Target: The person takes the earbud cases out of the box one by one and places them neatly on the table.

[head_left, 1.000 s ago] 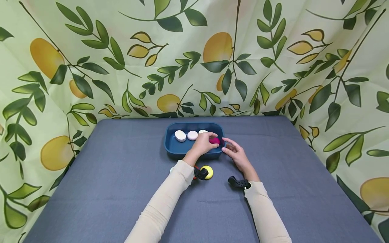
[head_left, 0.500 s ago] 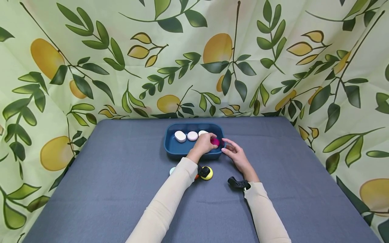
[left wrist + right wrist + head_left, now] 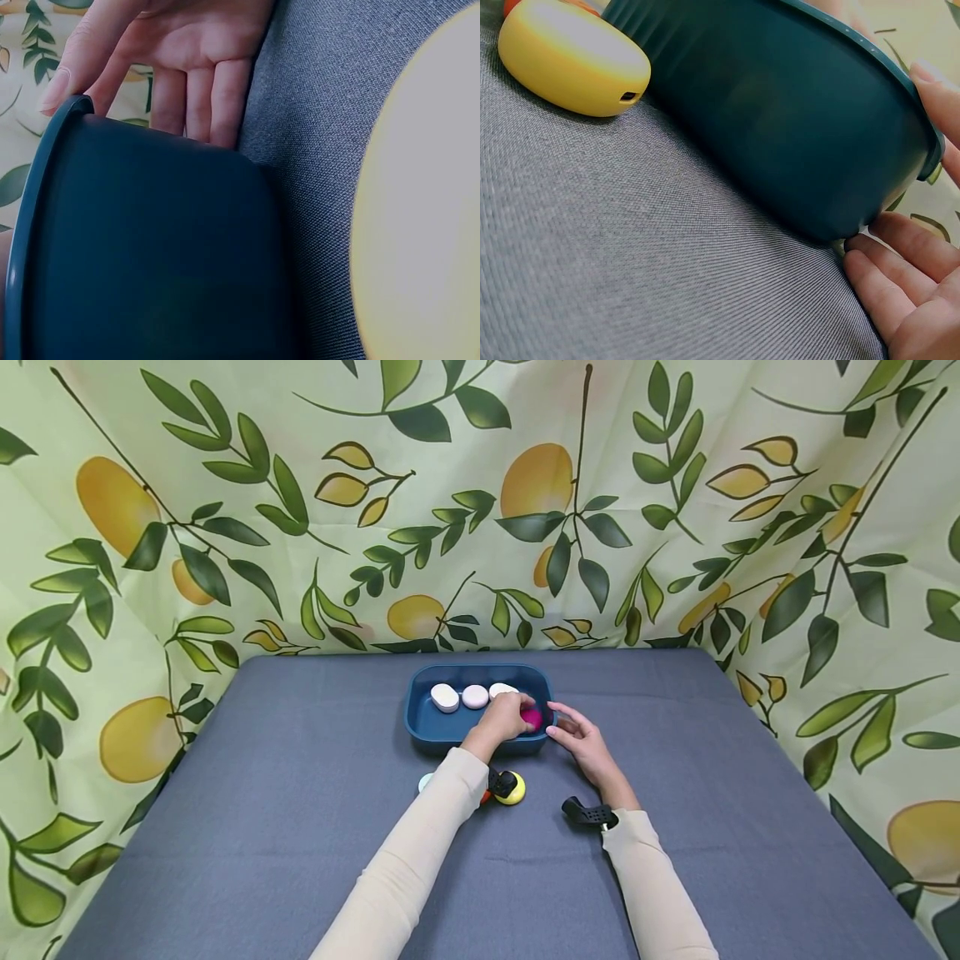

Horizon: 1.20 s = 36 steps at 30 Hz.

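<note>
A dark blue bin (image 3: 438, 746) stands towards the back of the table. My left hand (image 3: 504, 717) reaches into its right end and holds a rounded magenta case (image 3: 532, 719) between thumb and fingers. White rounded cases lie in a row in the bin, one at the left (image 3: 445, 697), a pinkish one (image 3: 475, 696) in the middle, and one (image 3: 501, 690) partly behind my left hand. My right hand (image 3: 588, 747) holds the bin's right end, thumb at the rim and fingers around the lower corner, as the right wrist view shows. The left hand is not plainly visible in the wrist views.
In front of the bin lies a yellow case (image 3: 577, 60) with a small port. An orange-red one (image 3: 486, 796) and a pale blue one (image 3: 424, 782) are mostly hidden by the left sleeve. A leaf-print curtain (image 3: 300, 527) hangs behind the grey table (image 3: 300, 827).
My left hand has lowered the magenta case slightly within the bin's right end, and the left forearm has shifted a little to the right. The right hand has stayed at the bin.
</note>
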Tool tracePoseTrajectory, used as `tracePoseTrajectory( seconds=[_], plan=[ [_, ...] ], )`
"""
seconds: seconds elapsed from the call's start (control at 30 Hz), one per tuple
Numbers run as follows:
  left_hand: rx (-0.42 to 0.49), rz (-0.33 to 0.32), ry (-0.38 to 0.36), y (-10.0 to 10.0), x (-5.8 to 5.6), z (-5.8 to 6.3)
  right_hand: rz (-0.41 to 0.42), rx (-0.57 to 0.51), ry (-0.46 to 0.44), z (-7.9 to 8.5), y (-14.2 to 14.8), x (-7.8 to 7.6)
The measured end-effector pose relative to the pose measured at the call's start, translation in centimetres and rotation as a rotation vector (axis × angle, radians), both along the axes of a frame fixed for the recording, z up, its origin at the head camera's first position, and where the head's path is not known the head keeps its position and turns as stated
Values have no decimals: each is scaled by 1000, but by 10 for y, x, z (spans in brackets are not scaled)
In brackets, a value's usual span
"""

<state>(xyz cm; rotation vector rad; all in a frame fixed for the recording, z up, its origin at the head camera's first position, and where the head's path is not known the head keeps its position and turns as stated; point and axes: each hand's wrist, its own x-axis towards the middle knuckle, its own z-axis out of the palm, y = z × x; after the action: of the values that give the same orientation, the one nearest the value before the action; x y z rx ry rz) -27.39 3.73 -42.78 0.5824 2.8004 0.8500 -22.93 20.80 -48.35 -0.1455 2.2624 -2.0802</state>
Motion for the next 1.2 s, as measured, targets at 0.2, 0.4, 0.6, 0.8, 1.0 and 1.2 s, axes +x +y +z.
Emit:
tracePoseTrajectory(
  seconds=[0.2,0.4,0.6,0.8,1.0,1.2],
  plan=[
    [2,1,-1,0,-2,-1,-10,-6,1,0,0,-1],
    [-36,-12,-2,1,-4,-2,0,-3,1,0,1,-1],
    [-34,8,0,2,-2,-2,-4,-4,5,0,0,0],
    [25,1,38,-2,0,0,1,1,2,1,-1,0],
    [133,-11,10,-10,1,6,-4,-7,-18,1,-2,0],
    [172,-6,14,-21,3,13,-8,-9,-28,1,-2,0]
  ],
)
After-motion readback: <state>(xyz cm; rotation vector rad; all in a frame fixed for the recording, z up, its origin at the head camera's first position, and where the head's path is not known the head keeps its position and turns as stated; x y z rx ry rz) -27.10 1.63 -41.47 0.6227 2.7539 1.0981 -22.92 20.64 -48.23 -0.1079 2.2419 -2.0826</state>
